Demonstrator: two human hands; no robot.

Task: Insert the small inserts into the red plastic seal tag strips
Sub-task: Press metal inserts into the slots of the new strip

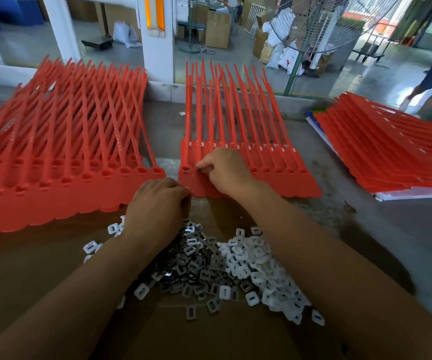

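Centre strip (274,183) of glossy red plastic seal tags lies flat on the grey bench (352,229), thin tails fanned away, w/ similar red stacks to the left (54,157) & right (391,157). Near it on brown cardboard (41,268) sits a loose heap of small slotted rectangles: white plastic inserts (256,258) & grey metal inserts (194,258). Right hand (225,172) is knuckles-up, fingers pinched at the strip's 2nd socket, prob. on an insert; left hand (157,201) curls at the strip's near-left corner, grip can't be told.

Grey bench (339,193) holds red strips (54,152) and cardboard (41,268)
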